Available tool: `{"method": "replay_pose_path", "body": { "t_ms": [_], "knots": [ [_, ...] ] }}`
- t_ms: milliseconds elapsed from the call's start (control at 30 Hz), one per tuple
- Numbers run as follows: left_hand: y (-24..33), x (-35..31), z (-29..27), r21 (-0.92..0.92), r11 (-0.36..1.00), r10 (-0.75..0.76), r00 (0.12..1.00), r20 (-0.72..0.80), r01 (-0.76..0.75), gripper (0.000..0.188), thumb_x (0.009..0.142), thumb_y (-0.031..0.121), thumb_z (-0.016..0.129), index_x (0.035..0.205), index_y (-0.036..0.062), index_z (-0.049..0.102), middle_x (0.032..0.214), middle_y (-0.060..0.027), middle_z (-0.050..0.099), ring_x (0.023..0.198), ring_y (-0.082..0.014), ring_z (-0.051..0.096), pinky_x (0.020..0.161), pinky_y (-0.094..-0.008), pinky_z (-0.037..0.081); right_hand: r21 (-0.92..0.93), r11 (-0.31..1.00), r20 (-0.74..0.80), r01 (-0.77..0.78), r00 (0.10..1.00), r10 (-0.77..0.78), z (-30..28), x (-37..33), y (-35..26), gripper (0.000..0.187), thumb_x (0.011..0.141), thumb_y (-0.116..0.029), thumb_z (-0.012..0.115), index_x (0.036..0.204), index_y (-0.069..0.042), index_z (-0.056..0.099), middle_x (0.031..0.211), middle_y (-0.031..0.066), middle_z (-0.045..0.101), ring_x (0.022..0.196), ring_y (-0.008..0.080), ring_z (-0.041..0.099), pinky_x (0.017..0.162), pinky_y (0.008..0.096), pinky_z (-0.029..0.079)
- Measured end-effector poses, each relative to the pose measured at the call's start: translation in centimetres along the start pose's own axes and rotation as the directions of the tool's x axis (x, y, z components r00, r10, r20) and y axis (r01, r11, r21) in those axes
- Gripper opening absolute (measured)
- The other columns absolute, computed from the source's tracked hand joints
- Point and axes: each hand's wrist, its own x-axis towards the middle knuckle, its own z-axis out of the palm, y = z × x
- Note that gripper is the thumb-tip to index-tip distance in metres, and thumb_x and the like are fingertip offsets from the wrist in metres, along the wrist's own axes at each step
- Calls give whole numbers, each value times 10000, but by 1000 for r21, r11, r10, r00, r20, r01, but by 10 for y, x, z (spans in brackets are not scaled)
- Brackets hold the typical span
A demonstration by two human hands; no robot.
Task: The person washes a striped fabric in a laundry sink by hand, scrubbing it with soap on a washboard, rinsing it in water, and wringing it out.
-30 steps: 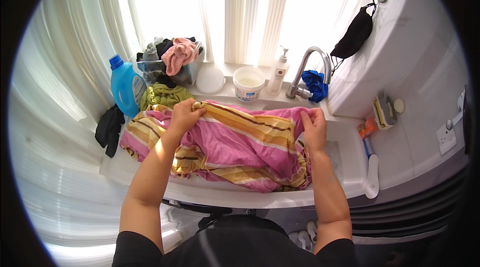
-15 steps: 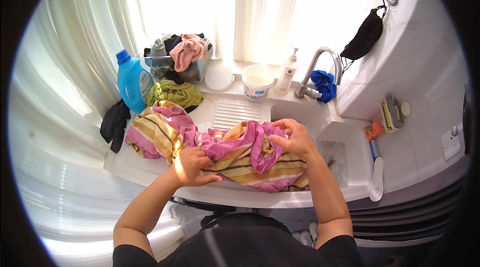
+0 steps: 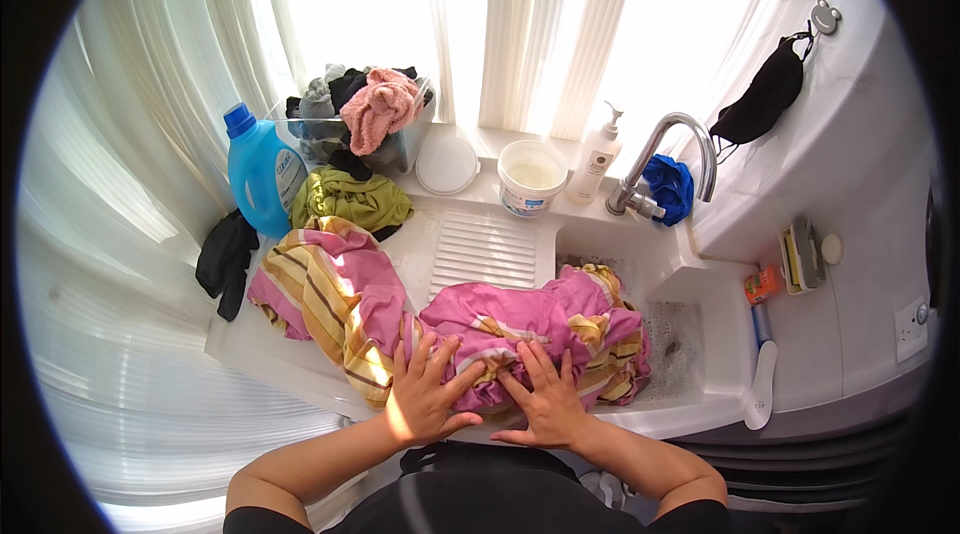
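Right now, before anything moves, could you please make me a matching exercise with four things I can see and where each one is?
Things:
1. Pink-and-yellow striped cloth
2. Black face mask
3. Fuzzy pink cloth
4. White pump bottle

Places:
A. Between the white tub and the chrome faucet
B. Touched by the spread left hand and right hand
C. Hanging from the frog-shaped hook
D. Piled on top in the clear plastic bin

Pairs: 1-B, 2-C, 3-D, 4-A
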Motion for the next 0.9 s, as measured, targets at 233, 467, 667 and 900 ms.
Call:
{"method": "replay_pose_path", "body": {
  "t_ms": [233, 467, 667, 900],
  "knots": [
    [-116, 187, 95, 121, 904, -408, 912, -37, 409, 412, 890, 481, 590, 916, 88, 710, 935, -118, 642, 952, -296, 591, 852, -488, 409, 335, 804, 17, -492, 856, 516, 43, 156, 106, 337, 895, -374, 549, 978, -61, 640, 976, 202, 689, 954, 363, 648, 880, 507, 453],
    [-99, 152, 61, -249, 897, -195, 833, 518, 365, 532, 941, 561, 452, 1096, 122, 710, 944, -237, 687, 927, -343, 673, 939, -466, 455, 272, 888, 386, -370, 888, 252, 8, 132, 98, 637, 703, -584, 650, 1007, -25, 686, 943, 232, 694, 903, 370, 664, 796, 481, 502],
    [-26, 20, 38, -205, 957, 167, 969, -181, -203, 341, 832, 431, 650, 957, 117, 694, 919, -66, 617, 913, -260, 581, 874, -433, 375, -83, 978, -351, 192, 913, -209, 54, 39, 34, 604, 696, -538, 676, 1114, -104, 639, 921, 105, 598, 860, 277, 589, 874, 442, 401],
    [-111, 186, 100, -6, 953, -281, 873, -400, 304, 349, 912, 401, 585, 1017, 94, 715, 906, -119, 690, 919, -348, 625, 884, -511, 428, 146, 937, -260, -317, 902, 346, 77, 176, 129, 414, 808, -363, 587, 986, 8, 636, 907, 215, 676, 809, 372, 622, 765, 513, 463]
  ]
}}
